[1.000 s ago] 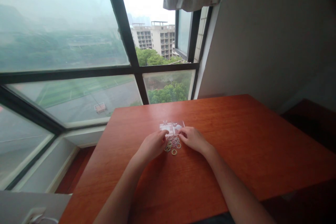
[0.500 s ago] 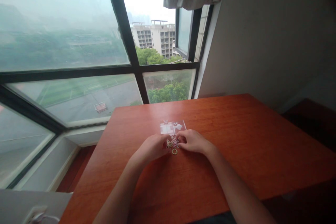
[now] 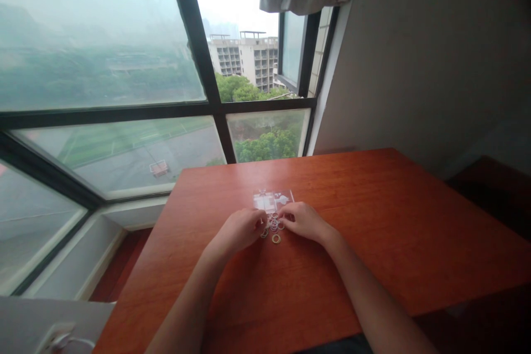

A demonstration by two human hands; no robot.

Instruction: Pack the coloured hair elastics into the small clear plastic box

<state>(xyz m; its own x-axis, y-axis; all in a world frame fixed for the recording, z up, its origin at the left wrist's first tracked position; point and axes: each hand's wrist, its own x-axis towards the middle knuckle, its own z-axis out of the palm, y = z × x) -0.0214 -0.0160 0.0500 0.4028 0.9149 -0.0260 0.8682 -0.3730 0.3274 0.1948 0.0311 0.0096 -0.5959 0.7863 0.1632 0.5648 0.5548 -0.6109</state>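
A small heap of thin rings (image 3: 274,225), pale, pink and yellowish like hair ties, lies on the wooden table between my hands. One yellowish ring (image 3: 276,239) rests apart, just nearer to me. My left hand (image 3: 248,227) is at the heap's left edge, its fingers curled and closed; what they hold, if anything, is too small to make out. From the right, my right hand (image 3: 305,221) reaches in with thumb and fingertips brought together at the rings. Whether a ring is pinched there is hidden. Just beyond the heap lies a clear plastic packet (image 3: 265,203) with white printing.
The reddish-brown table (image 3: 365,204) stretches off to the right, its far edge by the windows. A dark window frame (image 3: 219,121) and a grey wall (image 3: 406,66) stand behind it. A socket with a white plug (image 3: 62,341) is at the lower left.
My left hand has drawn slightly left and its fingers have closed up more, uncovering rings. The thumb and fingers of my right hand have come nearer together. The heap is spread a little differently.
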